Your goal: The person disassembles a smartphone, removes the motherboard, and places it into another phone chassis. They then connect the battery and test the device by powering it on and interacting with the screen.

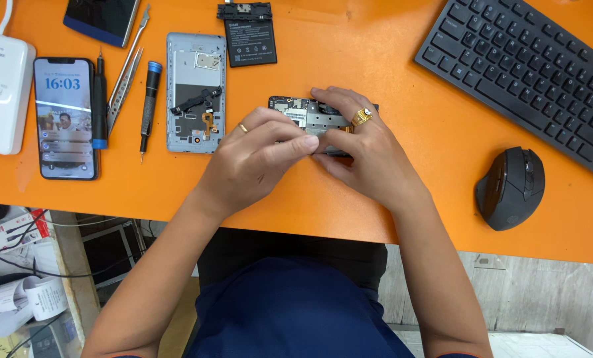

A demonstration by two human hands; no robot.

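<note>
My left hand point(253, 159) and my right hand point(363, 149) meet over a phone circuit board point(303, 111) lying on the orange table point(376, 192). Both hands pinch at the board's near edge, fingertips touching each other. Each hand wears a gold ring. Most of the board's right part is hidden under my right hand. An opened grey phone frame point(196, 93) lies to the left, and a black phone battery point(250, 41) with a small black bracket point(245, 10) lies beyond it.
A screwdriver point(149, 99), metal tweezers point(127, 73) and a dark pen-like tool point(99, 99) lie beside a lit phone point(65, 118). A white box point(1, 89) sits far left, another phone point(103, 18) at top. Keyboard point(528, 73) and black mouse point(510, 187) are right.
</note>
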